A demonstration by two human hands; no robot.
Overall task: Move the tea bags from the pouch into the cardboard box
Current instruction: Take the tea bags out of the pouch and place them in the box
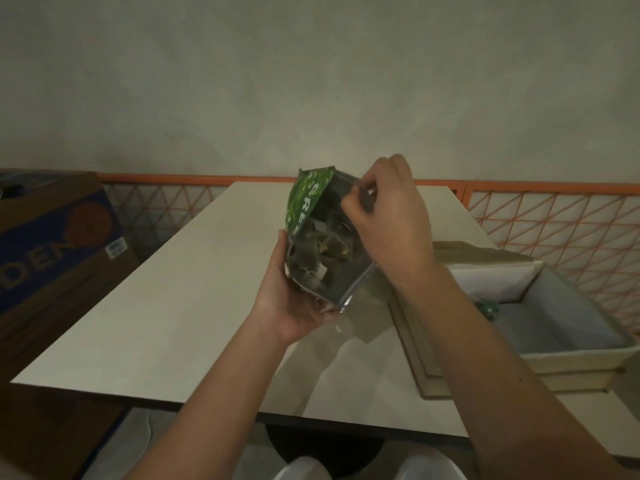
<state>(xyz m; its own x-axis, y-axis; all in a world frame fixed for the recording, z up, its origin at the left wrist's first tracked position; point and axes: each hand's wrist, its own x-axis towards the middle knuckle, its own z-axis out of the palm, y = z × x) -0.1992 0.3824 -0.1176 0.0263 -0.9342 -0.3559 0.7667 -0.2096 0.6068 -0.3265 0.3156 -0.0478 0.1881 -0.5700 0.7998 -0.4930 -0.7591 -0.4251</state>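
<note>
A green pouch (306,199) with a clear side is held up over the middle of the table, its mouth open toward me. Several tea bags (329,244) show inside it. My left hand (294,296) grips the pouch's lower end from below. My right hand (384,220) is at the pouch's upper right edge, its fingers curled and pinching the rim of the opening. The cardboard box (571,358) stands open at the table's right side, and a small green item (490,310) lies inside it by my right forearm.
The white table (173,306) runs from the near edge to an orange mesh railing (554,216) at the back. A large brown carton with blue print (52,244) stands on the floor at the left. The box's flat lid (426,358) lies beside it.
</note>
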